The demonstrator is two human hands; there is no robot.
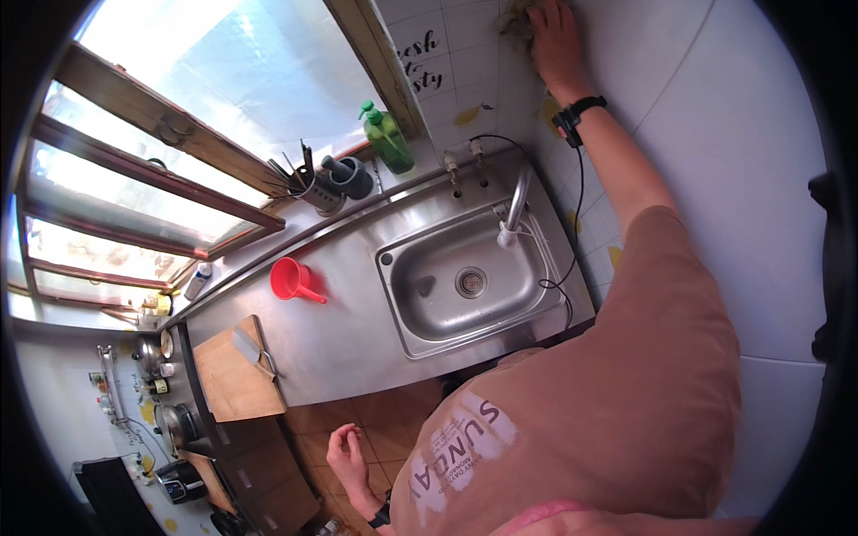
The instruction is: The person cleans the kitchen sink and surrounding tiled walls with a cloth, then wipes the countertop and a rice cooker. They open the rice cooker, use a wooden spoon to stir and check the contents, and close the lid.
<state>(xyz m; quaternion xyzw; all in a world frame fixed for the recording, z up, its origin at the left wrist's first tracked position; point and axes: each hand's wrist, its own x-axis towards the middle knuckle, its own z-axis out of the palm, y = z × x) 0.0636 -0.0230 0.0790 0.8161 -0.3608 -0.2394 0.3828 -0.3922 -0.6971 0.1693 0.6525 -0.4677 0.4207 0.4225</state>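
My right hand (pixel 555 41) reaches up to the tiled wall at the top, shut on a crumpled greyish-brown cloth (pixel 517 19) held against the tiles. A black device with a cable is strapped to that wrist. My left hand (pixel 347 450) is beside my body, above the brown tiled floor, loosely curled and holding nothing. A stainless steel sink (pixel 436 311) with a curved faucet (pixel 519 197) lies before me. Left of it, a red plastic dipper (pixel 289 278) stands on the steel counter (pixel 342 335). A cleaver (pixel 249 346) rests on a wooden cutting board (pixel 231 385).
A green pump bottle (pixel 389 141), a stone mortar with pestle (pixel 351 177) and a metal utensil holder (pixel 322 195) line the windowsill. A wood-framed window sash (pixel 161 181) stands over the counter's left side. Pots (pixel 175 422) are at lower left. A thin black cable hangs by the sink.
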